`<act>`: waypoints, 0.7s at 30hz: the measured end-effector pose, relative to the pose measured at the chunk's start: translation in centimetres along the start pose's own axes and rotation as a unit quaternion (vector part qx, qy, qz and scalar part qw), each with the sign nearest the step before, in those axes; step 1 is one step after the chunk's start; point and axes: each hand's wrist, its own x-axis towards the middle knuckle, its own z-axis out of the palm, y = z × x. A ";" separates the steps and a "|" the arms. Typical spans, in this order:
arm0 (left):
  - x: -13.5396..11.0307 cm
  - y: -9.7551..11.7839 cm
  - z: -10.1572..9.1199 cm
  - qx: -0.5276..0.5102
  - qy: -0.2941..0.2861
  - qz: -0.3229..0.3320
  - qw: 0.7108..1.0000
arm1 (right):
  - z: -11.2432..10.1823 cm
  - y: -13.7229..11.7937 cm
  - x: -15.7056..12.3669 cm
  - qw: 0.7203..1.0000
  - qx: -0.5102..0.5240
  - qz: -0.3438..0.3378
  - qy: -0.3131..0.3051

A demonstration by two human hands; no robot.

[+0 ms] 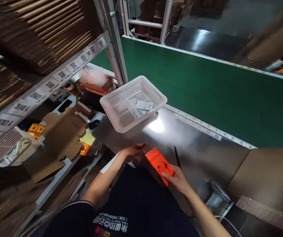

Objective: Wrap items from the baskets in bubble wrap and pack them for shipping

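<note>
Steel counter [193,148] beside green belt [205,85] | both hands are gripping orange box [160,163] at 6 o'clock | right hand [178,179] fingers wrapping it, left hand [134,150] fingers steadying far end | basket [112,102] at 11 | pen [177,157] beside box; keeping both grips firm seems wise.

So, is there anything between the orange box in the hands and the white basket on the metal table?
Nothing visible. The orange box sits between the left hand and right hand; only bare metal table separates it from the white basket. A black pen lies to the side.
</note>
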 end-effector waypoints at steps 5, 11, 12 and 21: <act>-0.9 0.5 0.7 -0.078 -0.024 -0.054 0.995 | 1.2 2.3 2.6 0.998 -0.032 0.038 -0.037; -3.2 3.0 1.6 0.093 0.134 -0.041 0.986 | 0.1 6.0 0.8 0.995 -0.083 -0.045 -0.017; -3.5 3.5 1.9 0.115 0.122 -0.040 0.985 | 0.1 6.2 0.7 0.994 -0.092 -0.056 -0.017; -4.0 6.0 2.3 0.255 0.102 0.017 0.961 | 0.9 3.7 0.6 0.996 -0.083 -0.019 -0.028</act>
